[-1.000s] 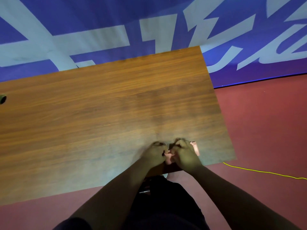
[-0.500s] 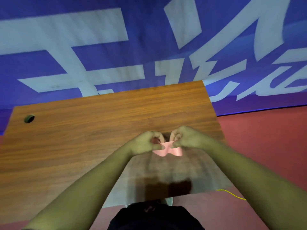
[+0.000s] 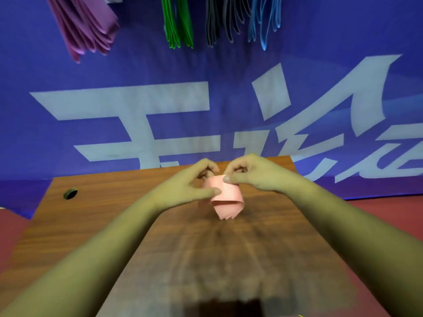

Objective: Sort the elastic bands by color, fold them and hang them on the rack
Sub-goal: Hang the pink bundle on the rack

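A folded pink elastic band (image 3: 226, 199) hangs in the air above the far part of the wooden table (image 3: 96, 216). My left hand (image 3: 192, 181) pinches its left side between thumb and fingers. My right hand (image 3: 249, 173) pinches its upper right edge, thumb in front. The band's loose layers droop below my fingers. Along the top of the view hang folded bands in groups by color: purple (image 3: 89, 26), green (image 3: 178, 24), dark grey (image 3: 219, 21) and blue (image 3: 263, 21). The rack that bears them is out of view.
A blue banner with large white characters (image 3: 128, 115) fills the wall behind the table. The table has a round cable hole (image 3: 70, 193) at its far left. Red floor (image 3: 393, 216) shows to the right and left of the table.
My head has tilted up, so the hanging bands have come into view. Both hands have lifted the pink band from near the table's front edge to above its far part.
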A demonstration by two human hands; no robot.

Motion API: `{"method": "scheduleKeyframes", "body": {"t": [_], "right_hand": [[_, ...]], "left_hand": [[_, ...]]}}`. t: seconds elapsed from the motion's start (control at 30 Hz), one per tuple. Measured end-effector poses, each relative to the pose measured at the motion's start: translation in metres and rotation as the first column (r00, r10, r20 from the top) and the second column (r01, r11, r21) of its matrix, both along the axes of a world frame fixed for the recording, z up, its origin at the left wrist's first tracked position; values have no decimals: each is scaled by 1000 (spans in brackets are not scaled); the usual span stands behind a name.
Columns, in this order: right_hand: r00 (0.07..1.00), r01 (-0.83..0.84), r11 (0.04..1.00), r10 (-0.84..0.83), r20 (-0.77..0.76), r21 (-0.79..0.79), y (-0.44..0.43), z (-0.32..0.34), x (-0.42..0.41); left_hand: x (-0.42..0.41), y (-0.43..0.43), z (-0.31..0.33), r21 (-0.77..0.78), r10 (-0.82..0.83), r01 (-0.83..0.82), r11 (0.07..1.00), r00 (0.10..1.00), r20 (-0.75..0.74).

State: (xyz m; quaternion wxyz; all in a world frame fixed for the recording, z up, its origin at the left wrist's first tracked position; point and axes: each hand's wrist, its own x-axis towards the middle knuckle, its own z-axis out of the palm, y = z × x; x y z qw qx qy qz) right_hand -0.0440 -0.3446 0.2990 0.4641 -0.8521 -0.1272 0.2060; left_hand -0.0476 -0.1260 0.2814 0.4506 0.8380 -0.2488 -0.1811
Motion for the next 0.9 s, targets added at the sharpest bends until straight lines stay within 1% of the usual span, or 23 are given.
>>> {"method": "scheduleKeyframes", "body": {"t": [0.07,0.13,0.17,0.27,0.33,0.4,0.47,0.5,0.57,0.6,0.63,0.67,0.7,0.73,0.8,0.87,0.9], "right_hand": [[998,68,995,-67,-18,79,7,12,9],[990,136,972,-124,-73,192,17,28,13],[982,170,951,-142,-122,258,21,34,15],[940,268,847,-126,-316,459,36,54,20],[888,339,781,-81,-453,524,45,66,23],[840,382,738,-26,-542,557,54,78,28],[832,368,722,26,-555,585,61,86,33],[841,346,735,34,-541,583,65,90,35],[895,293,788,-28,-445,542,72,99,39],[937,263,820,-91,-337,509,76,103,41],[969,226,855,-149,-198,467,78,108,42],[982,186,889,-185,-44,419,81,112,42],[977,137,921,-187,106,366,84,119,41],[959,82,950,-157,236,300,86,124,40],[910,-3,993,-45,413,115,92,131,39],[824,4,995,54,564,-101,98,132,41],[767,34,989,66,638,-143,101,132,43]], "left_hand": [[1,14,13,72,-48,40,997,992,114],[1,22,28,131,-37,6,991,971,237],[4,25,33,99,-9,-20,995,960,281],[15,36,53,-103,93,-64,993,947,306],[20,40,69,-209,129,-72,975,953,273],[23,43,85,-202,113,-61,977,959,258],[25,48,99,-139,76,-36,990,952,296],[27,51,106,-111,60,-24,993,942,330],[33,59,118,-84,60,-31,996,928,369],[37,64,123,-86,72,-43,995,927,369],[40,68,128,-86,80,-52,995,926,370],[44,73,133,-80,81,-54,995,921,380],[48,78,137,-66,76,-54,996,914,398],[52,82,142,-59,74,-55,997,909,410],[58,89,150,-77,92,-66,995,908,410],[63,94,158,-102,114,-78,992,904,413],[65,95,162,-107,122,-85,991,899,420]]}}
